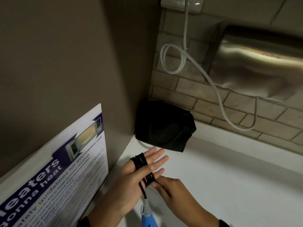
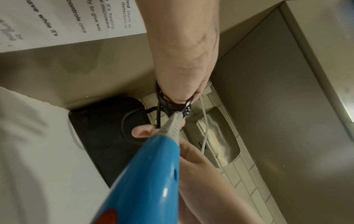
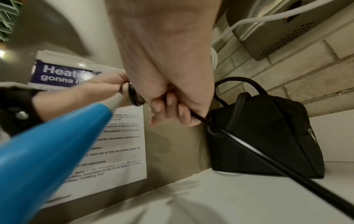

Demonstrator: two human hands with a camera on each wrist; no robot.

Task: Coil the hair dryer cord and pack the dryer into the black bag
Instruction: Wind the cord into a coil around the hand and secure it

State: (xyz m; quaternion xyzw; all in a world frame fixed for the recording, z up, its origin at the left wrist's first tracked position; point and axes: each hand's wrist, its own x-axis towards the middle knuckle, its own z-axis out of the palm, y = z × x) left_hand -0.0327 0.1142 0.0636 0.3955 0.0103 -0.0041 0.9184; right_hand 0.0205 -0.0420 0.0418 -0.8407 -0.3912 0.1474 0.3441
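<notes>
The left hand (image 1: 131,174) was spread flat, fingers straight, with the glossy black cord (image 1: 142,167) looped in figure-eights around thumb and little finger. The right hand (image 1: 170,187) had its grip pinched on the cord. The smooth blue dryer (image 1: 149,220) hung below. The soft fabric black bag (image 1: 164,126) sat on the white tabletop (image 1: 229,185).

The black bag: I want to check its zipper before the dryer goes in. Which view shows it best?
The right wrist view: the black bag stands close, one side unobstructed, its zipper pull visible. The head view shows it small and dark in the corner; in the left wrist view the blue dryer and left hand partly cover it.
</notes>
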